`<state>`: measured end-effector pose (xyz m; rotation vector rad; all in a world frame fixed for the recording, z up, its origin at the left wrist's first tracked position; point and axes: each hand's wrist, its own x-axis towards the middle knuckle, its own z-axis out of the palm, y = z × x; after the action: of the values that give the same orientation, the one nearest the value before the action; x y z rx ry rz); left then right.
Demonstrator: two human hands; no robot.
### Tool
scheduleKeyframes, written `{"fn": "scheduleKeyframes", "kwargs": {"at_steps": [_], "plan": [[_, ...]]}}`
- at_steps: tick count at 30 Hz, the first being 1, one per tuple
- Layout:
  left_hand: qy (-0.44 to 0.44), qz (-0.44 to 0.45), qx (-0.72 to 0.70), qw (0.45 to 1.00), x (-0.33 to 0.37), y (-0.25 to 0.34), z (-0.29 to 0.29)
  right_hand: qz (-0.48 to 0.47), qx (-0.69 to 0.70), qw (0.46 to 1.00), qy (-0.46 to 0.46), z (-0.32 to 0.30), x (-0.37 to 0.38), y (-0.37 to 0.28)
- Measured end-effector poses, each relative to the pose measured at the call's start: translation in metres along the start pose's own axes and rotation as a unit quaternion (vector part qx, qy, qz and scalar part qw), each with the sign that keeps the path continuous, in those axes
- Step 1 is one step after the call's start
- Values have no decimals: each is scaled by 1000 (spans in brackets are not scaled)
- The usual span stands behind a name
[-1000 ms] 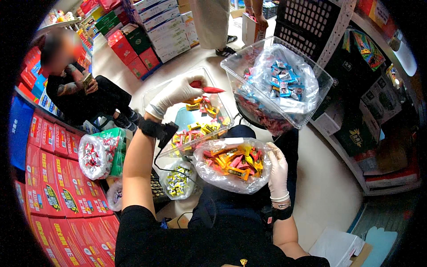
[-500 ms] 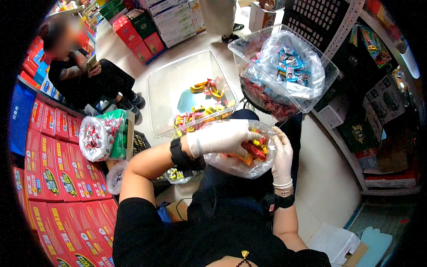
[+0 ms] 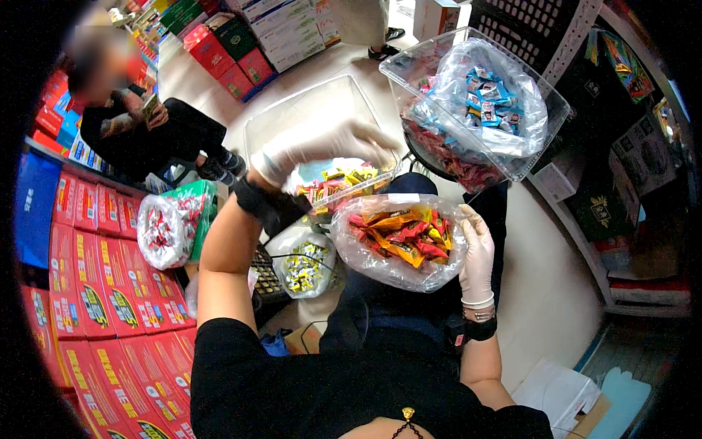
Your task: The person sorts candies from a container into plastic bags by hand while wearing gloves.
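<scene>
On my lap rests a clear plastic bag, its mouth spread wide. Wrapped candies in red, orange and yellow fill it. My right hand, in a white glove, pinches the bag's right rim. My left hand, gloved too, is above the large clear plastic bin beyond the bag; motion smears its fingers, and whether it holds anything cannot be made out. Yellow and red wrapped candies lie in the near part of that bin, partly hidden by my left hand and wrist.
At the far right, a clear bin holds a bag of blue-wrapped candies. Left of my lap are a bag of yellow-and-white candies and a bag of red-and-white candies. Red boxes line the left; a person sits beyond.
My left hand has come out of the candy bag and moved away over the large bin, uncovering the candies. My right hand stays on the bag's rim. The view has shifted slightly.
</scene>
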<state>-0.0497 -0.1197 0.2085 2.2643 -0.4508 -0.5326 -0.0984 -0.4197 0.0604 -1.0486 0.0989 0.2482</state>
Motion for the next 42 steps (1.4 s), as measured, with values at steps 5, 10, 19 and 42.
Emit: {"fn": "scheduleKeyframes", "kwargs": {"at_steps": [5, 10, 19, 42], "plan": [[-10, -245, 74, 967, 42, -109, -56, 5, -2, 1000, -6, 7, 1, -1], [12, -286, 342, 895, 109, -203, -11, 0, -46, 999, 22, 7, 2, -5], [141, -239, 293, 915, 101, -226, 40, 15, -48, 998, 30, 16, 11, -5], [27, -405, 391, 826, 120, -204, 43, 19, -70, 997, 29, 16, 8, -2]]}}
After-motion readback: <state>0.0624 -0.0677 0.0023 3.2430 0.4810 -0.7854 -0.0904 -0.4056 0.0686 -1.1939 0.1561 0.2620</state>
